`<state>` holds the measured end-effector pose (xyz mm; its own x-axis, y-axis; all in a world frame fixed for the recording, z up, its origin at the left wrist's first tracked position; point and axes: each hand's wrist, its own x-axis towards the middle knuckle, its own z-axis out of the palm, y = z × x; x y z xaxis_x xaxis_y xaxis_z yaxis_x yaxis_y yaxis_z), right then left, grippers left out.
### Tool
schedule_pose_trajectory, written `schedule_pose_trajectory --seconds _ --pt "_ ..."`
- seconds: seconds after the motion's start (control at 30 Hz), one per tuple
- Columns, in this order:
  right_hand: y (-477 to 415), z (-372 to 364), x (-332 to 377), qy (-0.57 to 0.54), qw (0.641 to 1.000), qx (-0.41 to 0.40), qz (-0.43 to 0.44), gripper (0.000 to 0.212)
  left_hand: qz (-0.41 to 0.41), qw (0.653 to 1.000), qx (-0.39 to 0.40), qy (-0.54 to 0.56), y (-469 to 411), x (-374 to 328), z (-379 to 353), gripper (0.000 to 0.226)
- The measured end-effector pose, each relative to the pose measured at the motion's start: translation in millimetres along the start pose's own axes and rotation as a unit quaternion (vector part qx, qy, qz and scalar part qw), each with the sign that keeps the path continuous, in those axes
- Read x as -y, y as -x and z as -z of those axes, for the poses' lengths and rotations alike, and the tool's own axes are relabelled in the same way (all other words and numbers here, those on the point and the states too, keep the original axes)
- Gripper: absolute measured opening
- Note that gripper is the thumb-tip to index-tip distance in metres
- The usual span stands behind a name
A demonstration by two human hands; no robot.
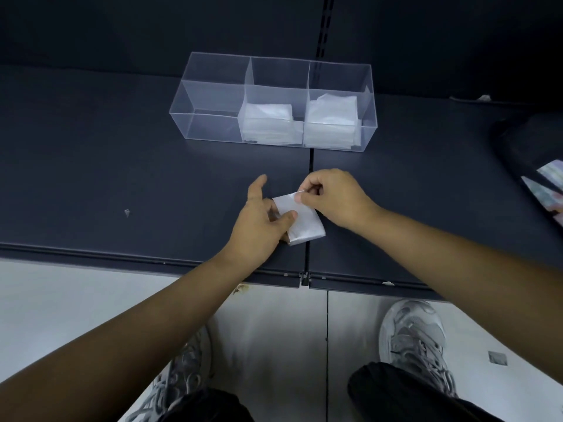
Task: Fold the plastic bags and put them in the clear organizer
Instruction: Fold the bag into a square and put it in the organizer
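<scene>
A folded white plastic bag (pixel 301 219) lies on the dark shelf near its front edge. My left hand (pixel 259 223) holds its left side, thumb on top and fingers beneath, index finger stretched forward. My right hand (pixel 332 197) pinches the bag's far top corner between thumb and fingertips. Behind stands the clear organizer (pixel 210 95) with three compartments. Stacks of folded bags fill the middle compartment (pixel 268 123) and the right compartment (pixel 330 120); the left one holds nothing.
A dark bag or pouch with colourful contents (pixel 536 166) sits at the right edge of the shelf. A small scrap (pixel 127 212) lies on the shelf's left part. The shelf's front lip (pixel 152 260) runs above the light floor and my shoes.
</scene>
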<state>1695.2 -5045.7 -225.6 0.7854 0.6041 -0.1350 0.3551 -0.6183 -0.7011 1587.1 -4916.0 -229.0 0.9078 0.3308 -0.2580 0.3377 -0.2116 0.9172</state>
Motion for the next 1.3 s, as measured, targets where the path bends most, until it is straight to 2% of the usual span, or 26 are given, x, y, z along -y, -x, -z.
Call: schedule_pose_trajectory --seconds 0.17,0.3,0.4,0.5,0.57,0.63,0.7,0.8,0.9,0.97,1.03,1.2,1.3 --pt "-4.1 -2.8 1.9 0.023 1.0 -0.009 -0.007 0.011 -0.044 0.994 -0.04 -0.087 9.7 -1.7 2.6 0.08" --pt "-2.7 -1.0 3.8 -0.019 1.0 -0.005 -0.021 0.009 -0.049 0.993 -0.076 -0.082 20.8 0.7 3.2 0.088" --pt "13.7 12.3 9.4 -0.134 0.991 0.029 -0.002 0.006 -0.042 0.998 -0.031 -0.033 30.8 2.2 0.2 0.092" --pt "46.6 31.4 10.7 -0.159 0.981 0.1 0.048 0.014 -0.079 0.995 0.027 -0.053 40.8 6.8 -2.6 0.094" --pt "71.9 39.4 9.9 -0.151 0.977 0.139 0.06 0.015 -0.154 0.975 0.008 -0.159 47.0 11.2 -5.7 0.076" --pt "91.6 40.7 7.7 -0.123 0.981 0.142 0.056 0.016 -0.259 0.931 -0.025 -0.256 52.9 17.7 -11.1 0.049" --pt "103.0 38.7 5.7 -0.105 0.982 0.149 0.048 0.014 -0.297 0.911 -0.026 -0.285 59.7 22.9 -17.1 0.032" --pt "107.4 39.4 8.7 -0.091 0.979 0.179 0.044 0.009 -0.285 0.922 0.008 -0.263 62.8 24.2 -15.9 0.019" --pt "103.0 40.2 9.6 0.045 0.981 0.167 0.082 0.013 -0.241 0.94 0.024 -0.239 61.2 19.5 -9.8 0.016" --pt "98.5 40.0 10.4 0.088 0.977 0.177 0.081 0.012 -0.194 0.955 0.023 -0.224 59.7 18.4 -8.6 0.015" --pt "93.9 39.7 12.4 0.073 0.978 0.183 0.06 0.008 -0.154 0.965 0.018 -0.213 58.6 17.4 -8.7 0.016" --pt "64.0 33.9 15.4 0.029 0.988 0.132 0.073 0.011 -0.077 0.989 0.034 -0.125 51.2 9.8 -7.8 0.029" --pt "45.1 25.9 14.9 0.012 0.991 0.121 0.049 0.01 -0.079 0.987 0.025 -0.141 46.6 6.4 -8.7 0.026"
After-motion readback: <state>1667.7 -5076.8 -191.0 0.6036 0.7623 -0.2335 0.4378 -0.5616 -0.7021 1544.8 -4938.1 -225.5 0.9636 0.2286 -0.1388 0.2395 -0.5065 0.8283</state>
